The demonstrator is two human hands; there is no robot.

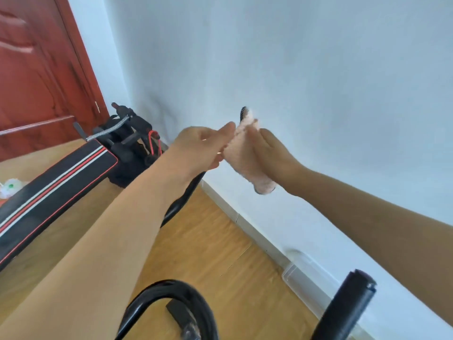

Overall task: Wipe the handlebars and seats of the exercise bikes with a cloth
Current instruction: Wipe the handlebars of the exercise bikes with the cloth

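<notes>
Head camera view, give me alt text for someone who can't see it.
Two bare hands, left hand and right hand, press a pale fluffy cloth around a black handlebar end in front of a light wall. To the left lies a black padded bench with red and white stripes on a wooden floor, beside a red door.

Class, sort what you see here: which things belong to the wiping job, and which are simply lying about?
Part of the job:
cloth
left hand
right hand
handlebar

Just lying about:
striped padded bench
clear plastic box
red door
</notes>
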